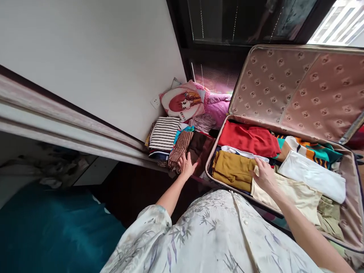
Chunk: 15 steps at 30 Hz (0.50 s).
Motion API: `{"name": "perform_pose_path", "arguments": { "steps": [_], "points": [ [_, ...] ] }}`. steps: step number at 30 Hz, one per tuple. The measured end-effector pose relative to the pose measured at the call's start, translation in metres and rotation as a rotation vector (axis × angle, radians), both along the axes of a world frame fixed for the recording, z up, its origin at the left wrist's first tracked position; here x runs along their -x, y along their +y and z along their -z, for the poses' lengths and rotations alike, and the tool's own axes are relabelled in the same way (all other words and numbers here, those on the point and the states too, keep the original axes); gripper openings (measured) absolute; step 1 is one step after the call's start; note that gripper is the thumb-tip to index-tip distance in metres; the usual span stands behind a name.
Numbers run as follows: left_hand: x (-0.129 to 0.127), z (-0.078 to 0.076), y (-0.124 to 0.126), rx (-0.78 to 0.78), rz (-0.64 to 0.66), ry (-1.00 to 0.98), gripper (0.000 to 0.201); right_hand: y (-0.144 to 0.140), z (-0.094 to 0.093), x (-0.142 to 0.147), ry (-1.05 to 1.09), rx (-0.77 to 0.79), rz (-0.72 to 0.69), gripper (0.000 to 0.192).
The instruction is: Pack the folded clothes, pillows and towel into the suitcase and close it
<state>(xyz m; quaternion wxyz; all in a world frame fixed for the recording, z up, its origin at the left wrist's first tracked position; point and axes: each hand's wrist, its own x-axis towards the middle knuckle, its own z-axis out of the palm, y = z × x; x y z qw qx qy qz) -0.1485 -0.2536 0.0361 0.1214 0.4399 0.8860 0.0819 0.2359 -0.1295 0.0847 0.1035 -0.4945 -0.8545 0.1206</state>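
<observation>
The left hand, fingers spread, rests on a folded brown-striped knit garment; the right hand lies flat, fingers apart, on a smooth folded cream cloth in the open fabric-lined suitcase.

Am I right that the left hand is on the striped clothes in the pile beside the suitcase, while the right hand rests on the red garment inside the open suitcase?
Not quite. In the head view the right hand rests on the cream garment beside the mustard one, not on the red garment. The left hand is on the striped clothes beside the open suitcase.
</observation>
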Motion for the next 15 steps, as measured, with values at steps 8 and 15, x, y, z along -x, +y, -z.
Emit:
{"name": "perform_pose_path", "arguments": {
  "steps": [8,15],
  "points": [
    [-0.038,0.031,-0.047,-0.454,-0.297,-0.55,0.033,0.059,-0.033,0.221,-0.239,0.07,-0.255,0.061],
    [-0.002,0.045,-0.038,-0.481,-0.758,-1.064,0.047,0.085,-0.013,0.309,-0.471,0.289,-0.179,0.077]
  ]
}}
